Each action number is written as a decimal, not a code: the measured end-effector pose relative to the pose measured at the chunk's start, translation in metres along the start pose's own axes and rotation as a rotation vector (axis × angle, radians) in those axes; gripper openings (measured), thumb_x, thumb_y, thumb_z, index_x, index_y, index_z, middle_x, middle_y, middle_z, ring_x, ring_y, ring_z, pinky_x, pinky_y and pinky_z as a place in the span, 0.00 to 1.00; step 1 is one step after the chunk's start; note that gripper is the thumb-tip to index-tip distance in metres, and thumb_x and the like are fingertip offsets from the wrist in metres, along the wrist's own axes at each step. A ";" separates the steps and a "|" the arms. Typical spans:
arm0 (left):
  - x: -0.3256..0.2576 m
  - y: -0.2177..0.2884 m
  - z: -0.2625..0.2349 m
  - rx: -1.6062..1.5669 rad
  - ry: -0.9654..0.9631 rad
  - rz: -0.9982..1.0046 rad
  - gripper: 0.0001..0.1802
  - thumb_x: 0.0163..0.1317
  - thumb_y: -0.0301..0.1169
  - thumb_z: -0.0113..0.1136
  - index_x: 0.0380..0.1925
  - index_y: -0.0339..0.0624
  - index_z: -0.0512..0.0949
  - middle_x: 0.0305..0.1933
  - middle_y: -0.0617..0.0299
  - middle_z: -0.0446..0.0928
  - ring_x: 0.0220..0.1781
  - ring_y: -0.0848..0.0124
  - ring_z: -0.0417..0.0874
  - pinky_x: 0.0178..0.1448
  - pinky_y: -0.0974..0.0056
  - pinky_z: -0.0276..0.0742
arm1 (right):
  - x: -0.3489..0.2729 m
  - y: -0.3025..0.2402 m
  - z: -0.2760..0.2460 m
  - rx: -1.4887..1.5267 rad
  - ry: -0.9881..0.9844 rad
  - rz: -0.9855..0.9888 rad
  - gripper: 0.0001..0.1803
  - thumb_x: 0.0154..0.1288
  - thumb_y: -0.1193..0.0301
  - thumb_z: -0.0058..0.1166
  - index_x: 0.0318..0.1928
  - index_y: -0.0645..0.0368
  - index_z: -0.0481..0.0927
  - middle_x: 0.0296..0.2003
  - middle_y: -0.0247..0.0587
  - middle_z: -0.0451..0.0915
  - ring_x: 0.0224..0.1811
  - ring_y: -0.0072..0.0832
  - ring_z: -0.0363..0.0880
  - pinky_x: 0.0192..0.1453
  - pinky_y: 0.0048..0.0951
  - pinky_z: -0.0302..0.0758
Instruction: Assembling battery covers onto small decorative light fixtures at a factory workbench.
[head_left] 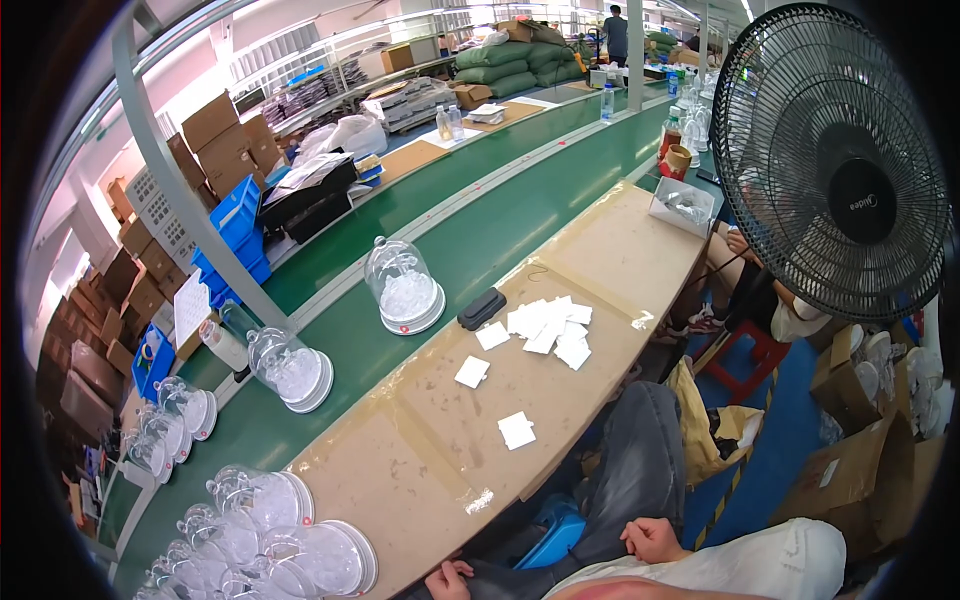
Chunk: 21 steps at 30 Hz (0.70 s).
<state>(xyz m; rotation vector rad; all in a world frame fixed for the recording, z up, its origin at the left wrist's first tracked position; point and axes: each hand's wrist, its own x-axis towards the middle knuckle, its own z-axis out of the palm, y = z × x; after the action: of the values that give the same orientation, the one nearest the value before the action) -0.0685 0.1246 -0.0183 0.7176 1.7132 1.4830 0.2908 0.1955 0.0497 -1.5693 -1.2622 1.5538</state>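
Squares (541, 322), flat and white, are spread across the brown tabletop (600, 245). Left hand (449, 580) and right hand (652, 540) are loosely curled closed, nothing visibly held.

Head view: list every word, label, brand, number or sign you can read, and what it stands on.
Fan hub: pale brand lettering, legible, not quoted here.
White panel at left: rows of marks, too small to read.
Cardboard box at lower right: pale label, too small to read.
Clear dome's white base: red mark, too small to read.
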 end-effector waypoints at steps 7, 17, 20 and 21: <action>0.001 -0.010 0.001 -0.029 0.022 0.049 0.17 0.72 0.33 0.45 0.39 0.27 0.77 0.20 0.58 0.77 0.19 0.76 0.72 0.25 0.72 0.65 | 0.001 0.004 -0.001 -0.025 0.001 -0.033 0.14 0.70 0.70 0.49 0.28 0.63 0.81 0.17 0.32 0.77 0.14 0.14 0.69 0.19 0.19 0.66; -0.004 -0.018 0.001 -0.004 0.118 -0.030 0.15 0.72 0.36 0.47 0.39 0.33 0.75 0.21 0.61 0.76 0.18 0.78 0.67 0.23 0.72 0.60 | 0.000 0.002 0.000 -0.023 0.001 -0.038 0.14 0.70 0.71 0.49 0.29 0.64 0.81 0.16 0.31 0.77 0.14 0.13 0.69 0.19 0.19 0.65; -0.001 -0.020 0.003 -0.002 0.104 -0.031 0.15 0.72 0.36 0.47 0.39 0.33 0.75 0.21 0.62 0.76 0.19 0.78 0.67 0.24 0.73 0.60 | -0.001 0.002 -0.001 -0.041 0.015 -0.047 0.14 0.70 0.71 0.49 0.29 0.64 0.81 0.17 0.31 0.77 0.14 0.13 0.69 0.19 0.19 0.65; -0.001 -0.021 0.003 -0.011 0.106 -0.014 0.15 0.72 0.36 0.47 0.40 0.33 0.75 0.21 0.62 0.76 0.19 0.78 0.68 0.24 0.73 0.60 | -0.001 0.001 0.000 -0.065 0.014 -0.075 0.14 0.70 0.71 0.49 0.29 0.63 0.81 0.17 0.31 0.77 0.14 0.13 0.69 0.19 0.19 0.65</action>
<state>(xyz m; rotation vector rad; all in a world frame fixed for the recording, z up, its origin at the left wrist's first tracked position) -0.0648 0.1218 -0.0389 0.6297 1.7843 1.5432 0.2913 0.1938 0.0492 -1.5522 -1.3601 1.4665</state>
